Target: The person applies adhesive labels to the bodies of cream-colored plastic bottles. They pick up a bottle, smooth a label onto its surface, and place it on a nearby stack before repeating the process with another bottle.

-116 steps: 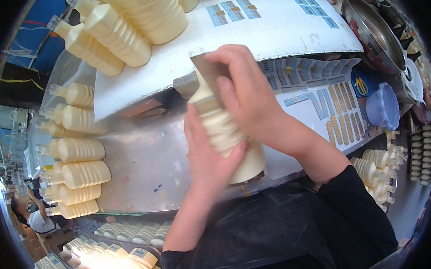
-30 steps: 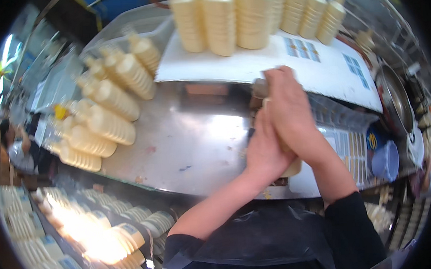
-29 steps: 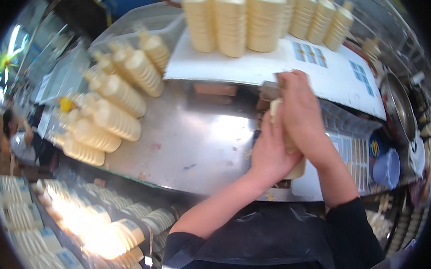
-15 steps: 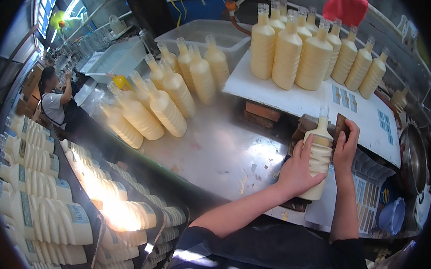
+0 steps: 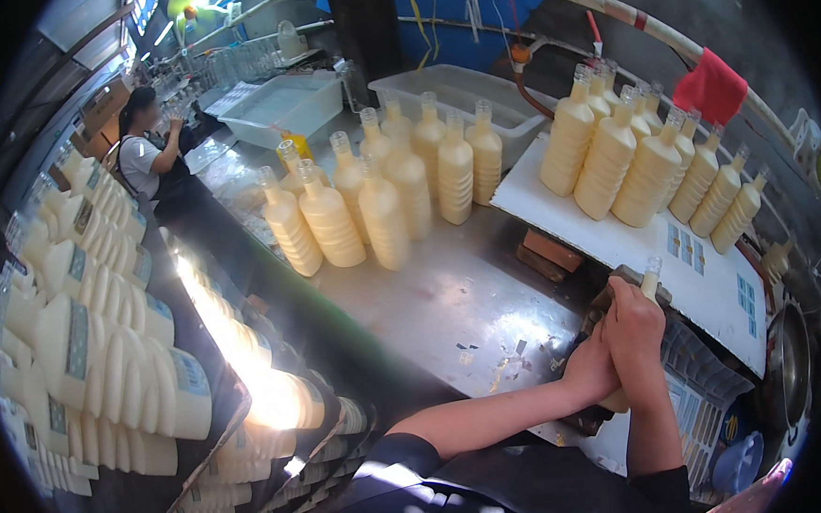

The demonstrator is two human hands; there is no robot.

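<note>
A cream-coloured bottle with a ribbed body and a clear neck (image 5: 651,281) stands tilted at the near edge of the metal bench. My left hand (image 5: 587,377) is closed around its left side. Across its front lies my right hand (image 5: 635,327), fingers wrapped over it and overlapping the left. Between them the hands hide most of the body, so any label there cannot be seen. Right beside the hands is a white board (image 5: 724,305) bearing small blue label strips (image 5: 685,248) and several similar bottles (image 5: 606,167).
Several cream bottles (image 5: 383,216) stand on the metal bench (image 5: 451,296), before a plastic tub (image 5: 517,146). Many bottles lie stacked (image 5: 120,354) at left. A person (image 5: 146,162) works at the far left. A blue basin (image 5: 738,462) and metal pan (image 5: 791,365) sit at right.
My right hand has moved from the bottle's right side across its front, covering it. My left hand stays on the bottle. The whole view has shifted, so things sit lower and further right.
</note>
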